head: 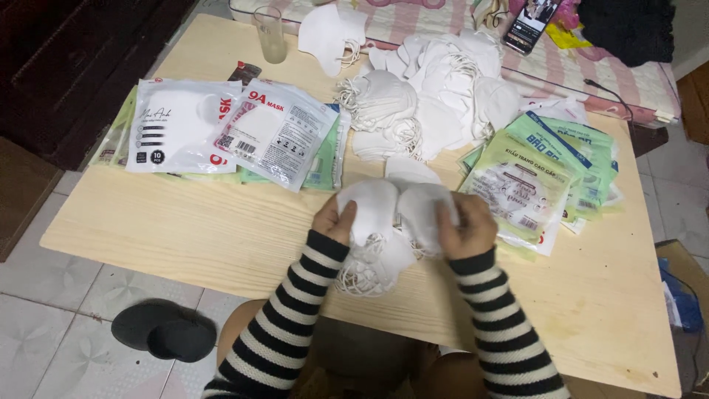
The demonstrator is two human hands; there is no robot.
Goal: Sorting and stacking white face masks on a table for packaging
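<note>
Striped sleeves lead up to both hands at the near middle of the pale wooden desk (185, 236): left hand (336, 220) and right hand (467, 225) each have their grip closed on a bundle of white face masks (388, 214); more loose masks (428, 96) lie beyond, printed mask packets (277, 133) left and green packets (532, 174) right

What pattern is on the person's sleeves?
Black and white horizontal stripes on both knitted sleeves, clearest in the head view.

Phone (529, 24) cut off by top edge, cardboard box (683, 295) cropped at right, fingers (448, 219) partly hidden behind masks (395, 214)
</note>
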